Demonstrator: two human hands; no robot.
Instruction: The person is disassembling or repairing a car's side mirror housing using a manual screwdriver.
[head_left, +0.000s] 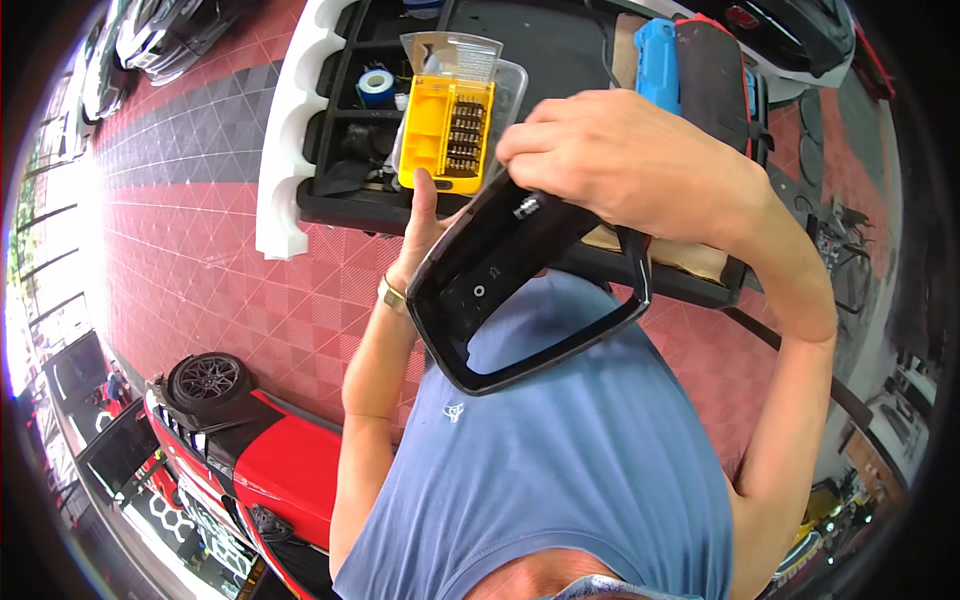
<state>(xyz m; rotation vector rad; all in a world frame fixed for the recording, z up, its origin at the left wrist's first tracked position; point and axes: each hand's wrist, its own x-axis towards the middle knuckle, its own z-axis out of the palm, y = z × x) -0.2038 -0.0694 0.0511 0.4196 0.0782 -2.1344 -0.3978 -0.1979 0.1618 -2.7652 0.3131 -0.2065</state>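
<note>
A black car side-mirror housing (455, 345), with an open frame-like end and a hollow inside, is tilted in front of my chest. My right hand (610, 160) is closed over its upper end with the fingers curled; what lies under the fingertips is hidden. My left hand (424, 225) holds the housing's far left side; its thumb points up and its other fingers are hidden behind the housing. Just beyond the left thumb, a yellow bit case (425, 140) lies with its clear lid up, showing several screwdriver bits (466, 138) in rows.
The bit case sits on a black compartmented cart top (480, 20), near a blue-and-white tape roll (376, 86). White foam (285, 190) edges the cart's left. A blue tool (657, 65) lies at right. A red car (285, 465) and a wheel (208, 380) are at lower left.
</note>
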